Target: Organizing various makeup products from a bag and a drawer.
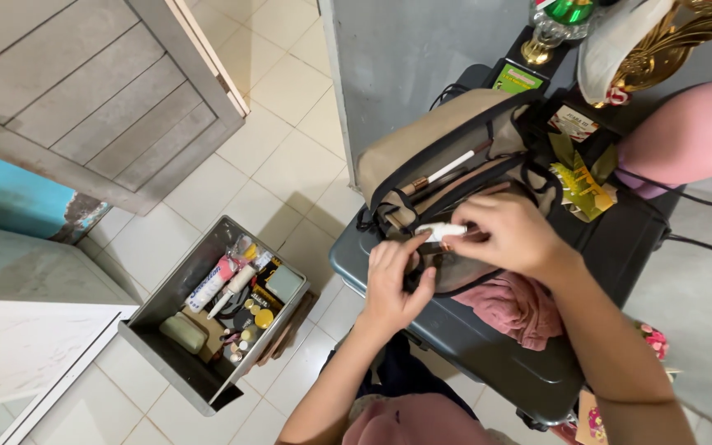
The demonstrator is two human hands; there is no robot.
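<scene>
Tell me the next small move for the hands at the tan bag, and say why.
Probably ease the small white object down into the bag's open pocket. The right hand pinches it directly over the tan bag, which lies open on the dark suitcase, while the left hand holds the pocket's edge. It could equally be coming out; one picture cannot say.

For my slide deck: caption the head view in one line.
Left hand and right hand hold a small white tube over an open beige bag on a dark suitcase, beside a floor drawer.

Even, bright indoor light, soft shadows on the floor tiles (pixel 290 173), sharp centre, wide-angle stretching at the edges.
</scene>
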